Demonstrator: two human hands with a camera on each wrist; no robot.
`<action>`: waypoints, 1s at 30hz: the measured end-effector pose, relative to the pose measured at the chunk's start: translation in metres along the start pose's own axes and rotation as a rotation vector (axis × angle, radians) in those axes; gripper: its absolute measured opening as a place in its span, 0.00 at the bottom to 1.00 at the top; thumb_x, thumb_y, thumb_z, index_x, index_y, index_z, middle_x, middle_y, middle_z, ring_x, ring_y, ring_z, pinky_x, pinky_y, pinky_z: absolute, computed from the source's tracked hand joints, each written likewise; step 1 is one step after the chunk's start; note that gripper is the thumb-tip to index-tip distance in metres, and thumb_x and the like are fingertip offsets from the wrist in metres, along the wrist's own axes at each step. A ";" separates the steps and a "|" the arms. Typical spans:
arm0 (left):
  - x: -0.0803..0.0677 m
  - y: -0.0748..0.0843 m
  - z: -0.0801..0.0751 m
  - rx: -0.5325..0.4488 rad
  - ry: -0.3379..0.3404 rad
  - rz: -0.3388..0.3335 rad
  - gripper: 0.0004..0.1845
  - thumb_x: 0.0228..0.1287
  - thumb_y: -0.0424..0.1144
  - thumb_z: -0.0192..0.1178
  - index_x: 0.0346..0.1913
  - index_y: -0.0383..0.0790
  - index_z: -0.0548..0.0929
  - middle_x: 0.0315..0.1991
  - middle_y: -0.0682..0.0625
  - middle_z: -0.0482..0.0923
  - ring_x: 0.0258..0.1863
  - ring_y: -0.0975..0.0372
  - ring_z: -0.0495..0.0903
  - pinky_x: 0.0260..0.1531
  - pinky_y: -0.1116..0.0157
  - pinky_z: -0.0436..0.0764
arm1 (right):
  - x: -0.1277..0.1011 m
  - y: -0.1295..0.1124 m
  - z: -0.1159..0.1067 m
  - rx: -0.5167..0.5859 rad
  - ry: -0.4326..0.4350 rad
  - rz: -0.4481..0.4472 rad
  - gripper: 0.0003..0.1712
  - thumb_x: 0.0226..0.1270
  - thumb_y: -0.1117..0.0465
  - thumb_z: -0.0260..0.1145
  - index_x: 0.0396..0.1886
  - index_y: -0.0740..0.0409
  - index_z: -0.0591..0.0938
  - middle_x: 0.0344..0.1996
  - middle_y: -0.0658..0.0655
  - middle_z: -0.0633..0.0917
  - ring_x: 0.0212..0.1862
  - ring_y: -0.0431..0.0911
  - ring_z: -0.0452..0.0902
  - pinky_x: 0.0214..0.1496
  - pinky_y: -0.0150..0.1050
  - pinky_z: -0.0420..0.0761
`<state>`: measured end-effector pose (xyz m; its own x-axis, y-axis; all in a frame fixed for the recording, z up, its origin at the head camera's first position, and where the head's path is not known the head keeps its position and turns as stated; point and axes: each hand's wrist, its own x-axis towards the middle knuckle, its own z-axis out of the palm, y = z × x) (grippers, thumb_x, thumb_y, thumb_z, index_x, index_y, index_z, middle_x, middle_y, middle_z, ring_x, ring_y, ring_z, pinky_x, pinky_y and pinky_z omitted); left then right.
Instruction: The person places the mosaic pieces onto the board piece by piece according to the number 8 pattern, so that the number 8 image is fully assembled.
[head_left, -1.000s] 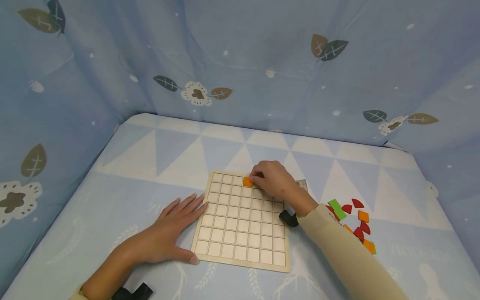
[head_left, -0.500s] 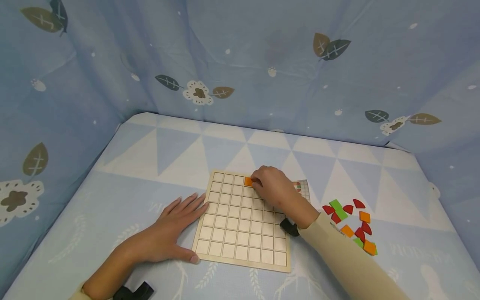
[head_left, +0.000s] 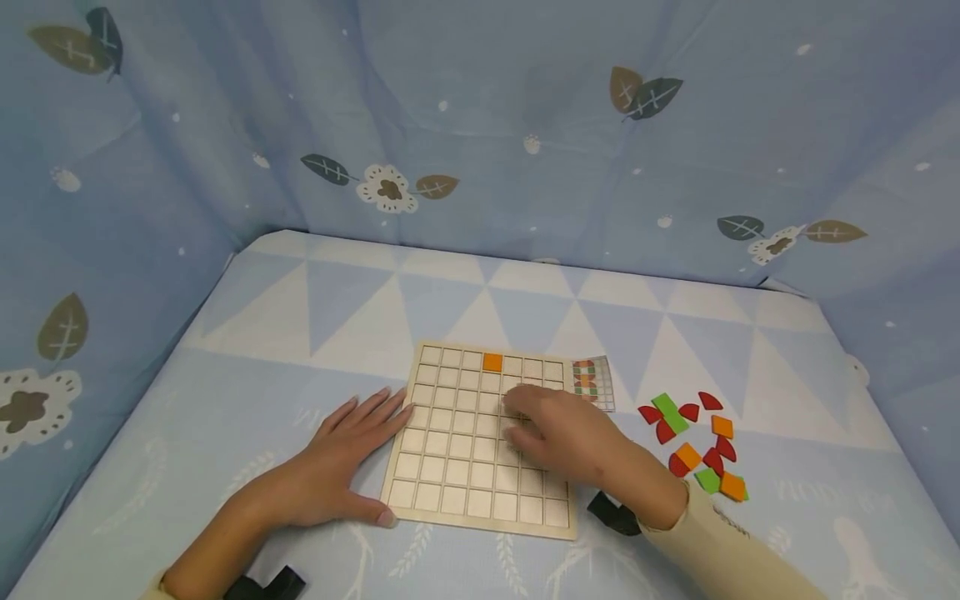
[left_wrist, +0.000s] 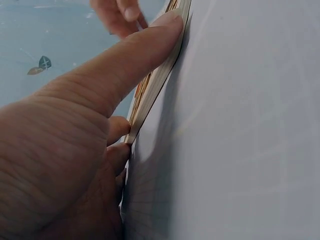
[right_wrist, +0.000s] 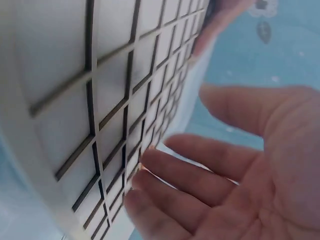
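A wooden grid board (head_left: 457, 425) with square cells lies flat in the middle of the head view. One orange square tile (head_left: 492, 362) sits in a cell of its top row. My left hand (head_left: 337, 467) is spread at the board's left side, fingertips and thumb touching its edge; the left wrist view shows the thumb (left_wrist: 135, 55) along that edge. Over the board's right half is my right hand (head_left: 566, 433), fingers loosely bent and holding nothing. In the right wrist view its fingers (right_wrist: 185, 170) are apart from the thumb, near the grid.
Right of the board lie loose red quarter-round, green and orange pieces (head_left: 722, 427). A printed pattern card (head_left: 594, 382) shows at the board's upper right. Black wrist straps (head_left: 615, 512) are on both wrists. A blue patterned curtain (head_left: 480, 125) surrounds the table.
My right hand has let go of the orange tile and drawn back toward the lower right. The tile stays in its top-row cell, and more of the card shows. The left hand stays put.
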<state>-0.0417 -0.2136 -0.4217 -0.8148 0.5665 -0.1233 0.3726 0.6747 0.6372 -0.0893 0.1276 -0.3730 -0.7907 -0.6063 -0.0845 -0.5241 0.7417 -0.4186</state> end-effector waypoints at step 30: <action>-0.001 0.001 0.002 0.022 0.012 0.008 0.65 0.50 0.75 0.71 0.85 0.51 0.53 0.86 0.53 0.42 0.84 0.51 0.39 0.75 0.63 0.26 | -0.119 0.081 -0.033 0.048 0.092 0.343 0.30 0.67 0.55 0.76 0.68 0.54 0.81 0.55 0.52 0.85 0.42 0.40 0.82 0.46 0.44 0.86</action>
<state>-0.0399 -0.2125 -0.4222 -0.8172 0.5660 -0.1090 0.3887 0.6808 0.6209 -0.0479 0.2696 -0.3674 -0.9442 -0.2947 -0.1468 -0.2096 0.8820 -0.4221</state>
